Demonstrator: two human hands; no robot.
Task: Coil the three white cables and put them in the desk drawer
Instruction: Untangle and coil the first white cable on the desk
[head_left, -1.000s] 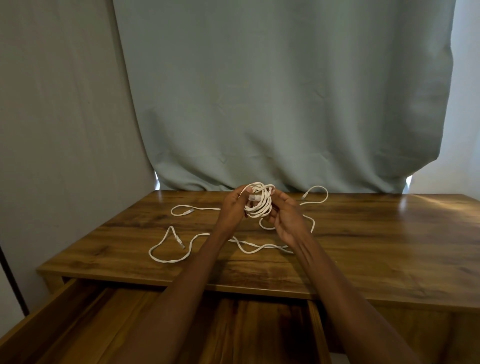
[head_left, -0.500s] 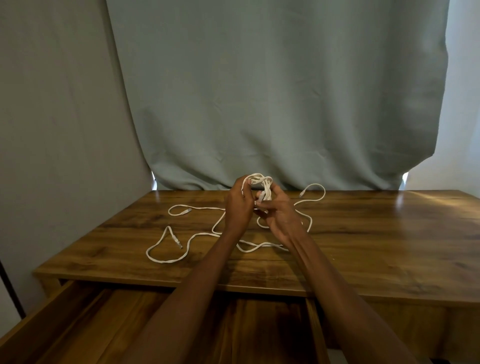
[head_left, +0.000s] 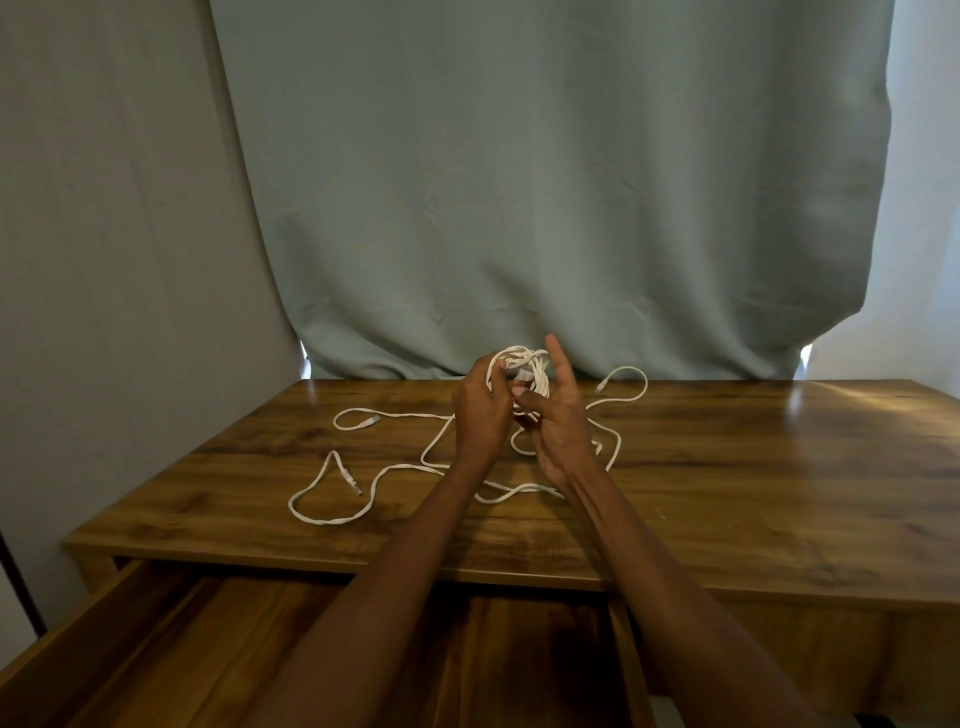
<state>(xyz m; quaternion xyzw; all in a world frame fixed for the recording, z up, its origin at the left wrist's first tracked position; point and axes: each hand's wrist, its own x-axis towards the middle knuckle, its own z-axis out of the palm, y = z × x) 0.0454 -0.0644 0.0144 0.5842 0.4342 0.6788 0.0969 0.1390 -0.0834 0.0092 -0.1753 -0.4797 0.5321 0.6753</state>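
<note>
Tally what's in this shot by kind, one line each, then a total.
Hands: 2, left hand and right hand
Coiled white cable bundle, held up: 1
Loose white cable on the desk; how many cables cannot be told: 1 tangle
Desk: 1
Open drawer: 1
Curtain: 1
Total: 7

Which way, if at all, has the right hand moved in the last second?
Yes. On the right hand, the index finger has straightened upward: earlier curled on the coil near the desk back edge, its tip now stands above it, against the curtain.

Wood desk (head_left: 727, 493) w/ loose white cables (head_left: 332, 517).
</note>
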